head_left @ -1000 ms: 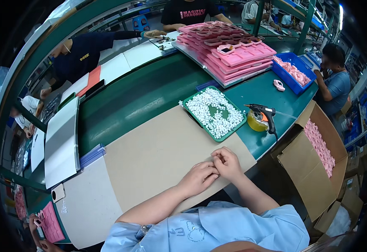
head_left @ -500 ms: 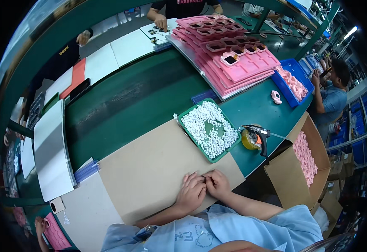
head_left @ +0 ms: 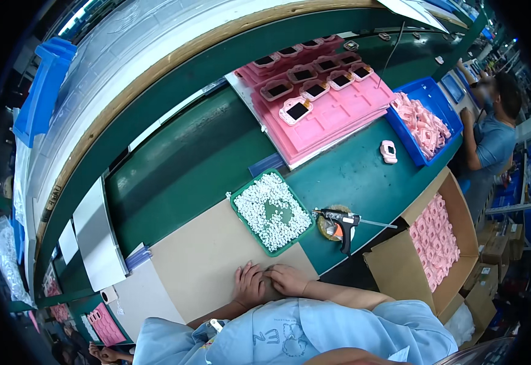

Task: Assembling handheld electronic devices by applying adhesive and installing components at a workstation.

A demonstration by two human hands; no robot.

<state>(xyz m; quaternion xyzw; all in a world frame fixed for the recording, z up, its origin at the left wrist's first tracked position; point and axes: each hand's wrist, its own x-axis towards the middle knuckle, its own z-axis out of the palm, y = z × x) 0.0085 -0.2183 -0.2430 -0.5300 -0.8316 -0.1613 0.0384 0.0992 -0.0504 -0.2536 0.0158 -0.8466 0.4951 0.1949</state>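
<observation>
Both hands rest close together at the near edge of a beige board (head_left: 201, 258). My left hand (head_left: 250, 287) lies with its fingers loosely stretched and a little apart, and I see nothing in it. Against it, my right hand (head_left: 288, 280) is closed, thumb and fingers pinched together; whatever they hold, if anything, is hidden. Just beyond the hands stands a green tray (head_left: 276, 250) of many small white plastic parts (head_left: 259, 204). To its right a black glue gun (head_left: 346, 226) leans on a round holder, its glue stick sticking out behind.
Pink trays (head_left: 314, 137) stacked at the far side carry watch-shaped pink cases with dark screens. A single pink case (head_left: 388, 152) lies near a blue bin (head_left: 420, 159) of pink parts. An open carton (head_left: 393, 267) stands at right. A green frame beam (head_left: 217, 52) crosses overhead; a person (head_left: 490, 137) sits beyond.
The view has tilted and shifted, so the bench things appear lower and further left and the overhead beam fills more of the top. My hands remain together in much the same pose.
</observation>
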